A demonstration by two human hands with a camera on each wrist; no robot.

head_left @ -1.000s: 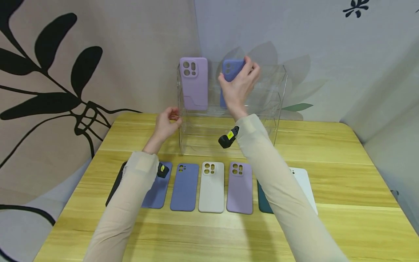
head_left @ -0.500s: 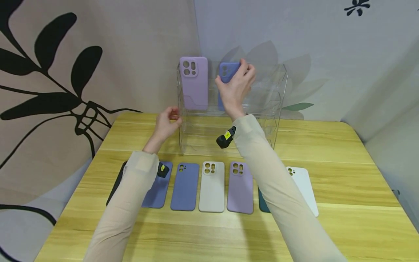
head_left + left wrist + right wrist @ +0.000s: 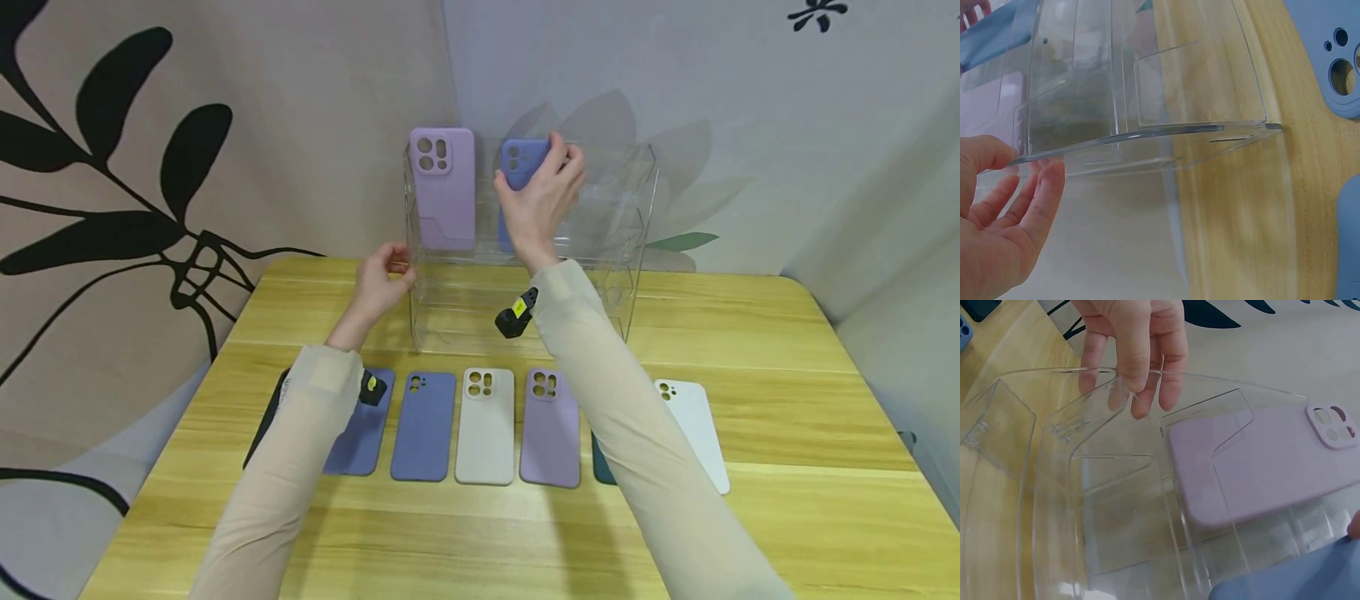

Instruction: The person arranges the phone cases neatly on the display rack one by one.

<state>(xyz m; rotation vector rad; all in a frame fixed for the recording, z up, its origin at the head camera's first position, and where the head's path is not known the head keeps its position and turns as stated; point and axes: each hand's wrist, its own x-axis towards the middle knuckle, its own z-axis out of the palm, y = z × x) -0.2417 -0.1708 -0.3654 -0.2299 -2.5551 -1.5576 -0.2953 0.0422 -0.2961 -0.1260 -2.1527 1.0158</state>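
Note:
A clear acrylic display rack (image 3: 1147, 132) with stepped tiers stands at the back of the table. My left hand (image 3: 377, 287) pinches its left side panel between thumb and fingers. On the upper tier a light purple phone case (image 3: 454, 196) leans upright at the left end. To the right of it my right hand (image 3: 542, 200) grips a blue phone case (image 3: 521, 157) by its sides, camera cutouts at the top. In the right wrist view the blue case's lower end shows beside the purple one; in the head view the hand covers much of it.
In front of the rack lies a row of phone cases: a blue one (image 3: 423, 429), a white one (image 3: 485, 429), a purple one (image 3: 550, 433), a partly covered dark green one (image 3: 602, 462) and another white one (image 3: 693, 429). The left sleeve overlaps another blue case (image 3: 360, 446) and a black item (image 3: 266, 421).
My right hand has shifted slightly left with the blue case, bringing it closer to the purple case on the rack. The left hand stays at the side panel.

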